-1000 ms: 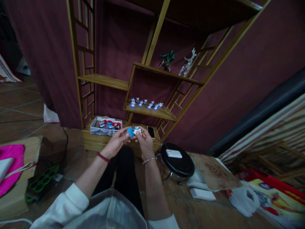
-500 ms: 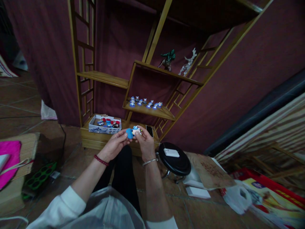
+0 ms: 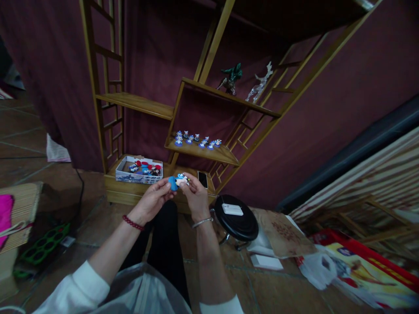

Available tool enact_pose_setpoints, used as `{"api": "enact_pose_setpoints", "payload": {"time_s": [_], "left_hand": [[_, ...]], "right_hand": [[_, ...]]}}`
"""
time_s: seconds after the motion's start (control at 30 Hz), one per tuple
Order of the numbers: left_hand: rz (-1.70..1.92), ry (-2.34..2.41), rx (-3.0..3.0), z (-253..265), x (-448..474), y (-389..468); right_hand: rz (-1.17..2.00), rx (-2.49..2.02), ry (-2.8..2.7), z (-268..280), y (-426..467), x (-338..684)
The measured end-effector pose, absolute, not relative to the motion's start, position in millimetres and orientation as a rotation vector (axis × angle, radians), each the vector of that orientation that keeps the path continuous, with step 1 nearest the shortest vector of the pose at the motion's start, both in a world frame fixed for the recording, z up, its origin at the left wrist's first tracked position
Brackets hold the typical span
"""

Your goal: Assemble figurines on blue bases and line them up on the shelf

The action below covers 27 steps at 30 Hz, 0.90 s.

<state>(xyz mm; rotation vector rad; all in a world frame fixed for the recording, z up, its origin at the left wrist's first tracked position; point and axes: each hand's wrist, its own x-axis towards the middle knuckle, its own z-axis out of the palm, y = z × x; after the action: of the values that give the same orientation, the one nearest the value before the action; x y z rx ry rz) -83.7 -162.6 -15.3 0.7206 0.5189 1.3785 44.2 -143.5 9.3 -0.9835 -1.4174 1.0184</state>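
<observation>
Wooden shelf unit [image 3: 137, 104] here: open box [image 3: 139, 178] on the bottom board [image 3: 167, 168], phone [image 3: 203, 179] right of the box, 9 tiny figurines [image 3: 197, 138] up and right of it, 2 statuettes [image 3: 232, 79] even higher, also right of it.

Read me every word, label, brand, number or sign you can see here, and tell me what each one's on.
None can be read.
Held figure: no lettering I can make out.
Red-and-yellow box: yellow marks and a dark oval logo, too blurred.
White sheet at left: any print too small.
White box on the black stool: any print too small.
</observation>
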Motion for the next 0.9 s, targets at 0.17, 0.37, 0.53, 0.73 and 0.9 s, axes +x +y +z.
{"api": "enact_pose_setpoints", "payload": {"time_s": [0.17, 0.37, 0.53, 0.73, 0.9], "left_hand": [[1.376, 0.544, 0.699, -16.9, -85.8, -157.9], [1.393, 0.57, 0.674, -20.2, -88.8, -152.0], [1.393, 0.58, 0.674, -21.0, -90.4, -147.9], [1.402, 0.601, 0.652, -20.0, -91.7, -143.9], [1.407, 0.609, 0.663, -21.4, -92.6, -142.0]], "right_hand": [[1.003, -0.968, -1.437, 5.4, -136.8, 42.6], [0.96, -0.964, -1.468, 3.6, -129.9, 39.2], [0.956, -0.956, -1.477, 3.1, -125.6, 37.4], [0.948, -0.958, -1.51, 3.3, -120.9, 35.9], [0.956, -0.956, -1.515, 3.5, -118.3, 34.7]]}}
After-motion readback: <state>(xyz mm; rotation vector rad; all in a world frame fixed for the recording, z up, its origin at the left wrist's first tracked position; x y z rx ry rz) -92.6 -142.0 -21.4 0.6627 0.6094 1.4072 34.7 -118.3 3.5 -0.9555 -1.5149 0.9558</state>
